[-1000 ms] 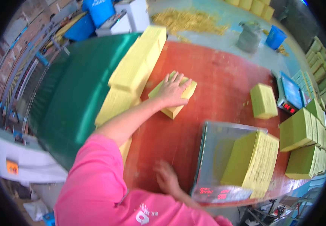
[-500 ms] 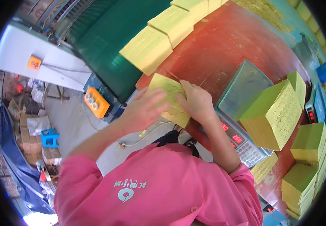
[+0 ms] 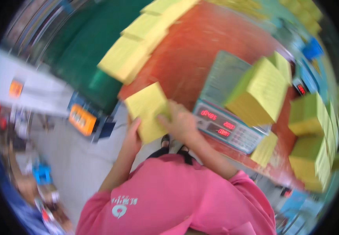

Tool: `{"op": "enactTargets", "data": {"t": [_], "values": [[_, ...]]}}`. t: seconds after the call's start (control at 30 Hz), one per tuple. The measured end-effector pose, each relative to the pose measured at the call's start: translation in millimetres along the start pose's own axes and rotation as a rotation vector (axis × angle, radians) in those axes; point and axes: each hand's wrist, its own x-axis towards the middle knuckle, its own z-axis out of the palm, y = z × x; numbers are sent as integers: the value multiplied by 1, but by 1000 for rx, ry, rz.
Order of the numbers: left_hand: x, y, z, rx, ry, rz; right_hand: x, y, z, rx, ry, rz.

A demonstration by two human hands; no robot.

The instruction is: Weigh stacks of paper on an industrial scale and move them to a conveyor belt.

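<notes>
Both hands grip a bundle of yellow paper sheets [image 3: 146, 106] in front of my body, by the edge of the red table. My left hand [image 3: 132, 135] is closed on its lower left side, the thumb lying on the top sheet. On the right side my right hand [image 3: 179, 122] holds the bundle, its thumb also on the top face. To the right stands a digital scale [image 3: 212, 84] with a lit red display. A thick stack of yellow paper [image 3: 259, 90] rests tilted on its pan.
More yellow paper stacks line the red table's [image 3: 195, 37] far left edge beside a green conveyor belt [image 3: 71, 51]. Several other yellow stacks [image 3: 307, 117] stand at the right. An orange button box [image 3: 82, 119] is at the left; a blue stool [image 3: 41, 173] stands on the floor.
My left hand, raised over the paper before, now grips its lower left side. The bundle has turned in my hands. The whole view has shifted, and the picture is blurred.
</notes>
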Motion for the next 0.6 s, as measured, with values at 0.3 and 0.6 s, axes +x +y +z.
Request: {"op": "enactTargets", "data": {"t": [0.3,0.6], "values": [[3,27,-15,-21,-82,-191,-39,1,-29,533,-104,343],[-13,136,175,257,-580,-257,-64,-29,-170,925,212,354]]}}
